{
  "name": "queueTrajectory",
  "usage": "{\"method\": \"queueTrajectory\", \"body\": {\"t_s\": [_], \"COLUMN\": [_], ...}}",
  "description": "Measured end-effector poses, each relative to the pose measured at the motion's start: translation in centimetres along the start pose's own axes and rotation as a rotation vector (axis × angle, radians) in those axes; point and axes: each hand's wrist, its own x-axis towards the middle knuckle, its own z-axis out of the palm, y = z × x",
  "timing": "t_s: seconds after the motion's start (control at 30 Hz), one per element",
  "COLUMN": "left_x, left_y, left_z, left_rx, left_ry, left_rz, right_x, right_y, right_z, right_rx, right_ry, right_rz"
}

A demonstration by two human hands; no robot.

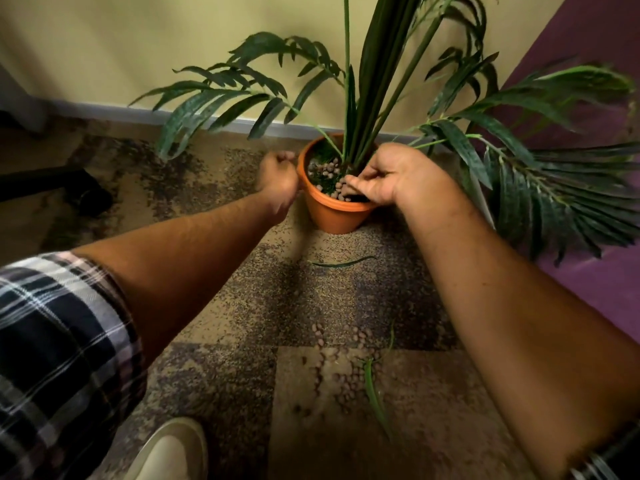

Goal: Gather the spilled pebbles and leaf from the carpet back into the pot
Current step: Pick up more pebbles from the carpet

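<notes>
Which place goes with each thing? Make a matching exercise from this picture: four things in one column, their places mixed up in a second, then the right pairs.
Things
1. right hand
2. left hand
3. spilled pebbles
4. shoe

Places
A. bottom edge of the picture, on the carpet
B. over the pot, fingers among its pebbles
C. just outside the pot's left rim
D. scattered on the carpet beside a fallen leaf

Pairs: 1-B, 2-C, 3-D, 4-A

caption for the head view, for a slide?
Both hands at the terracotta pot; spilled pebbles and a leaf remain on carpet.
</notes>
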Motion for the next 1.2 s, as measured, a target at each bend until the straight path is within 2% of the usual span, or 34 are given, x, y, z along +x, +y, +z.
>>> {"method": "queueTrajectory", "body": {"t_s": [0.1,0.17,0.27,0.37,0.5,0.57,0.7,0.77,0.83,0.93,1.07,1.2], "left_x": [-0.2,0.4,-1.8,-4.2,-7.4,-9.2,-12.3,-13.2,-13.6,-14.0,-14.8,-15.2], "left_y": [-2.4,-4.5,-5.3,-7.0,-11.2,-13.6,-17.9,-19.1,-20.0,-20.8,-21.2,-20.8], "left_z": [-0.9,-1.6,-2.7,-4.1,-6.1,-6.9,-7.6,-7.4,-7.1,-6.7,-6.1,-6.4], "left_rx": [0.077,0.149,0.359,0.68,0.848,0.909,1.065,1.125,1.132,1.056,1.061,1.054], "left_ry": [0.134,0.151,0.095,-0.021,-0.248,-0.377,-0.579,-0.626,-0.623,-0.571,-0.523,-0.52], "left_rz": [0.003,0.012,0.139,0.296,0.27,0.256,0.302,0.346,0.408,0.461,0.561,0.57], "right_x": [-0.2,-0.6,-1.8,-2.4,-0.6,1.0,4.6,5.4,5.6,4.3,1.1,-0.2], "right_y": [-0.1,-0.1,1.5,4.8,9.8,12.4,16.9,19.1,21.8,26.6,30.6,31.8], "right_z": [0.0,0.2,0.0,-1.3,-4.6,-6.3,-9.1,-10.8,-13.0,-16.3,-18.7,-20.2], "right_rx": [0.039,0.017,-0.107,-0.377,-0.735,-0.94,-1.385,-1.646,-1.811,-1.858,-1.788,-1.652], "right_ry": [-0.005,0.015,0.101,0.107,-0.063,-0.18,-0.362,-0.446,-0.496,-0.41,-0.294,-0.36], "right_rz": [-0.034,-0.144,-0.299,-0.32,-0.254,-0.296,-0.62,-0.812,-0.885,-0.962,-1.052,-1.103]}}
